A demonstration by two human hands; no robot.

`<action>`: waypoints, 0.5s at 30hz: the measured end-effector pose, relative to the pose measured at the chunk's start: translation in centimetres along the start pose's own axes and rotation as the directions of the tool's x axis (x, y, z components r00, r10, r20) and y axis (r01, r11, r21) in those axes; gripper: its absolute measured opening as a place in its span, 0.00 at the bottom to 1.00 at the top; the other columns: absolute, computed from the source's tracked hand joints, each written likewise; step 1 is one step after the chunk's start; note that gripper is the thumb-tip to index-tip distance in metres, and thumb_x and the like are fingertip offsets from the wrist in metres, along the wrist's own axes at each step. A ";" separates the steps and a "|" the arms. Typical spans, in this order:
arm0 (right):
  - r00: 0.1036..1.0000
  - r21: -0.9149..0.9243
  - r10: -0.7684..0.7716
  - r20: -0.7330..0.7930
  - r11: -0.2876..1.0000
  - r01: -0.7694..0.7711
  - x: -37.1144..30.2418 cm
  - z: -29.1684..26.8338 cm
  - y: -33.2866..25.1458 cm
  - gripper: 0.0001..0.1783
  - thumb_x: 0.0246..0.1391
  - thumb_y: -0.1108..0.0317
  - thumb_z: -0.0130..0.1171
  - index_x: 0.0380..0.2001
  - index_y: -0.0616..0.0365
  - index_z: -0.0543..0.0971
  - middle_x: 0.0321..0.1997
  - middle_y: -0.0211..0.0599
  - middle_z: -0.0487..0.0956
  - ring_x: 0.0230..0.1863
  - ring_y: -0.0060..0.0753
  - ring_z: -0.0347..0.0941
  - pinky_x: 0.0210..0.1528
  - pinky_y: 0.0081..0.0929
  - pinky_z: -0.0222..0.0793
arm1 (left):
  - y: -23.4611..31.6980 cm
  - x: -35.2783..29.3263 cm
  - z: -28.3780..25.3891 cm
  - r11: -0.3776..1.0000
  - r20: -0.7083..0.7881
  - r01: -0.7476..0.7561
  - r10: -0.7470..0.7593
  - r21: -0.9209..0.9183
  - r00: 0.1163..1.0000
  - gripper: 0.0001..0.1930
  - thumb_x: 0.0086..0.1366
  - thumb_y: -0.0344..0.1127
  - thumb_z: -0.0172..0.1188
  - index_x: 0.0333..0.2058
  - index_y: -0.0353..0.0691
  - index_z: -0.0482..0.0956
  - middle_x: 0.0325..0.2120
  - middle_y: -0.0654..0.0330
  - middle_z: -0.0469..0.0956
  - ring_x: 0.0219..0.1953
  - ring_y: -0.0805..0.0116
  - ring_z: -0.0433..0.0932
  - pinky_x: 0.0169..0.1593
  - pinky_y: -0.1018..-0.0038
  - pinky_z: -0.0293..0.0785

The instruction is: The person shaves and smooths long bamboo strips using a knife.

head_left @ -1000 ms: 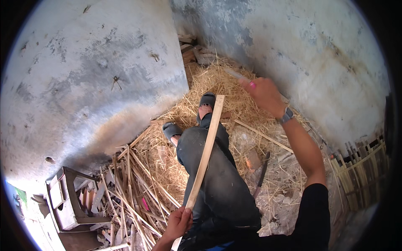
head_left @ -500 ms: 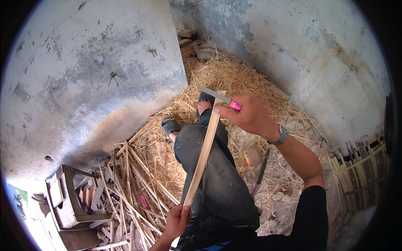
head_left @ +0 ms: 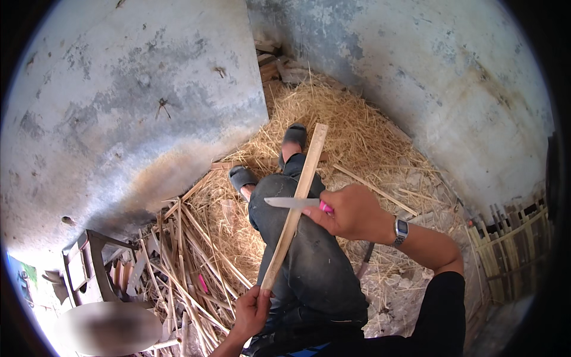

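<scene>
A long, flat, pale strip point(head_left: 306, 172), which looks like split bamboo, slants across my dark-trousered knees point(head_left: 282, 202). My left hand point(head_left: 253, 309) is closed around its near end, low in the view. My right hand point(head_left: 354, 214) grips the pink handle of a knife point(head_left: 285, 202). The knife's blade lies across the strip around its middle, pointing left. My right thumb rests by the strip's right edge, next to the blade. The strip's far end sticks up free beyond the blade, near my sandalled feet.
Loose sticks point(head_left: 184, 268) are heaped at the left, with a small pink object point(head_left: 203, 284) among them. A worn wooden frame point(head_left: 89, 262) stands beside the heap. Straw point(head_left: 321, 101) covers the floor ahead. A slatted basket point(head_left: 514, 250) sits at the right. Walls close in the front.
My right hand has drawn the knife along the strip from near its far end back toward me, to about the middle. My left hand keeps its hold in nearly the same place.
</scene>
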State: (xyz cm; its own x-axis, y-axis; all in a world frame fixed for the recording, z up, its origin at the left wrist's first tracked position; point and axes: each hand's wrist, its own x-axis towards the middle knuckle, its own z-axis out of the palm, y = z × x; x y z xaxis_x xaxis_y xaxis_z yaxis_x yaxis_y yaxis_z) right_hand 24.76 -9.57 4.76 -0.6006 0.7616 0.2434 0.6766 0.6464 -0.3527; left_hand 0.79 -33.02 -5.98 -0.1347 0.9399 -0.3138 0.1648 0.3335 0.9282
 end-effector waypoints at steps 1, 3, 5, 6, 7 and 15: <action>1.000 0.005 -0.015 -0.018 1.000 0.016 0.0 0.3 0.1 0.33 0.62 0.38 0.57 0.15 0.55 0.76 0.11 0.44 0.72 0.16 0.51 0.74 0.21 0.43 0.68 | 0.1 0.0 0.0 0.999 -0.015 -0.008 0.009 0.054 1.000 0.15 0.76 0.39 0.54 0.33 0.34 0.79 0.15 0.65 0.72 0.17 0.79 0.69 0.23 0.76 0.65; 0.997 0.014 -0.046 -0.054 0.999 0.047 0.2 1.2 0.8 0.32 0.62 0.41 0.60 0.14 0.56 0.74 0.11 0.44 0.72 0.14 0.52 0.72 0.19 0.43 0.65 | 0.7 -0.2 0.3 0.987 -0.047 -0.041 0.049 0.158 0.998 0.15 0.76 0.39 0.55 0.33 0.34 0.79 0.15 0.62 0.74 0.17 0.75 0.72 0.23 0.73 0.67; 0.998 -0.025 -0.027 -0.060 0.999 0.026 1.2 1.4 2.2 0.34 0.63 0.37 0.55 0.15 0.55 0.76 0.11 0.44 0.72 0.15 0.50 0.73 0.19 0.44 0.67 | 1.3 -0.4 0.6 0.963 -0.075 -0.091 0.114 0.255 0.991 0.14 0.75 0.39 0.55 0.32 0.35 0.79 0.15 0.57 0.75 0.17 0.70 0.76 0.23 0.71 0.69; 0.998 -0.042 -0.020 -0.064 0.999 0.017 1.6 1.4 2.7 0.35 0.63 0.36 0.53 0.15 0.54 0.77 0.11 0.44 0.73 0.15 0.49 0.74 0.18 0.44 0.68 | 1.2 -0.5 0.6 0.957 -0.077 -0.102 0.127 0.273 0.989 0.14 0.75 0.39 0.56 0.32 0.35 0.79 0.15 0.55 0.76 0.17 0.66 0.77 0.23 0.69 0.69; 0.998 -0.050 -0.033 -0.062 0.998 0.030 1.8 1.4 2.8 0.35 0.63 0.35 0.53 0.15 0.54 0.77 0.11 0.44 0.73 0.15 0.49 0.74 0.18 0.44 0.68 | 1.1 -0.5 0.6 0.949 -0.082 -0.115 0.145 0.293 0.986 0.14 0.75 0.39 0.56 0.31 0.35 0.78 0.16 0.54 0.76 0.18 0.63 0.78 0.23 0.68 0.70; 0.973 -0.107 -0.016 -0.232 0.994 -0.009 4.5 0.8 6.6 0.33 0.68 0.41 0.50 0.19 0.58 0.78 0.13 0.48 0.72 0.16 0.49 0.71 0.20 0.42 0.65 | 1.0 -0.4 0.0 0.929 -0.109 -0.139 0.186 0.343 0.976 0.15 0.74 0.37 0.56 0.27 0.36 0.75 0.15 0.51 0.76 0.17 0.54 0.78 0.22 0.65 0.70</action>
State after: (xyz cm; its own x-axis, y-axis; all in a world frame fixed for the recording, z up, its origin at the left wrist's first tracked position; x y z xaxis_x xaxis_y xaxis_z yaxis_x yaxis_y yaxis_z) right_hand 26.20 -1.93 2.79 -0.4963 0.7414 0.4517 0.7238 0.6406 -0.2562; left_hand 0.97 -33.05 -4.90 -0.2075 0.9719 -0.1115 0.5069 0.2043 0.8375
